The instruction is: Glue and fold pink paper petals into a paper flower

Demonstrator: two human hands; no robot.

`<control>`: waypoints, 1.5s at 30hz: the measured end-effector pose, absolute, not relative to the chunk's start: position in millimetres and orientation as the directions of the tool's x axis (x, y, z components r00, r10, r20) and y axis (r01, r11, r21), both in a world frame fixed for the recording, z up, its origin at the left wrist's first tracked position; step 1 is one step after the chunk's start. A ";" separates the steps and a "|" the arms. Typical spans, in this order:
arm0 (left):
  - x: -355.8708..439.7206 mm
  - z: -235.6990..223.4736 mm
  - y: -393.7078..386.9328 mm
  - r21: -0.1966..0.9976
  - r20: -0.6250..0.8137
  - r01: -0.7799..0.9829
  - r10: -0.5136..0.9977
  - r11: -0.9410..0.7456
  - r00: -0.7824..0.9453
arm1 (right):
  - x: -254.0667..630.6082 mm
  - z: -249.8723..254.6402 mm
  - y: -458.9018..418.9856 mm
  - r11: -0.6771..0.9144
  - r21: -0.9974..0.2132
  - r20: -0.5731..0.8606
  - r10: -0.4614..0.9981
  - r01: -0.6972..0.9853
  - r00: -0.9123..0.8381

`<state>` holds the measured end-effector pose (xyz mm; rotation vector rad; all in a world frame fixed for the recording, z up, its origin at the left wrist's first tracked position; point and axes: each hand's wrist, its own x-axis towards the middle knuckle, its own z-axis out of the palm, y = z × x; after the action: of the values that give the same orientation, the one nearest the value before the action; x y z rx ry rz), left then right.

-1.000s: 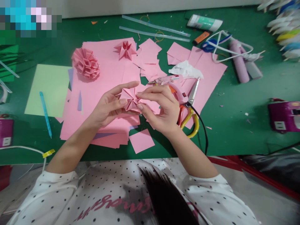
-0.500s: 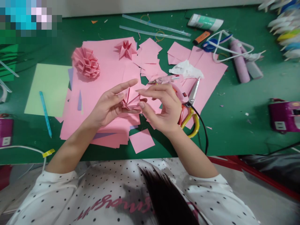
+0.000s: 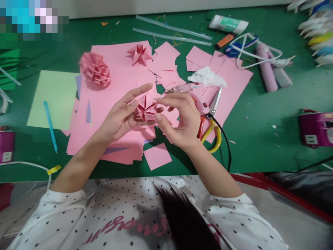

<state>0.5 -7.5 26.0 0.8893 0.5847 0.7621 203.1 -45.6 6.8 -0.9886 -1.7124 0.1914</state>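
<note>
green table (image 3: 260, 114) littered with pink paper, and right over the middle of it both hands are up. the left hand (image 3: 118, 116) cradles a small folded pink star (image 3: 145, 110) from the side, thumb and lower fingers pressed on it, index finger stretched out straight above it. the right hand (image 3: 179, 119) meets it from the other side, thumb and fingertips pinched together on the star's near edge. so the star sits between the two sets of fingertips, lifted just clear of the loose sheets (image 3: 114, 86) below.

risk here, as i read it: squeeze too hard and those thin pleats crush flat, or a point tears; ease off too much and the folds may spring open. just beyond the right fingers lies a glue gun (image 3: 182, 89), and its tip may be hot if a knuckle drifts that way. the scissors (image 3: 212, 118) lie just outside the right palm, blades pointing away.

the count: one star in hand, one more star (image 3: 139, 55) beyond the left fingertips, one big pleated ball (image 3: 95, 69) further left. one pair of scissors, one glue gun, two clear glue sticks (image 3: 171, 33) at the far edge, one blue pen (image 3: 50, 125) left of the left wrist on a pale green sheet (image 3: 54, 99).
</note>
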 end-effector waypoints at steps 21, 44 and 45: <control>-0.4 27.6 -7.6 0.850 -0.152 -0.325 0.783 0.415 0.603 | 201.8 4.8 -42.2 0.659 -0.504 0.777 0.629 0.558 -0.041; 0.0 22.4 -10.7 0.927 -0.030 -0.274 0.780 0.255 0.625 | 203.8 6.5 -39.9 0.672 -0.481 0.808 0.590 0.564 -0.014; 0.1 22.7 -10.9 0.926 -0.034 -0.273 0.777 0.261 0.628 | 204.2 6.3 -39.8 0.669 -0.475 0.810 0.586 0.572 -0.012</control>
<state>0.1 -10.9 22.7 1.0868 0.5532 0.7618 204.2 -39.8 6.3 -0.9536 -1.6676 0.0148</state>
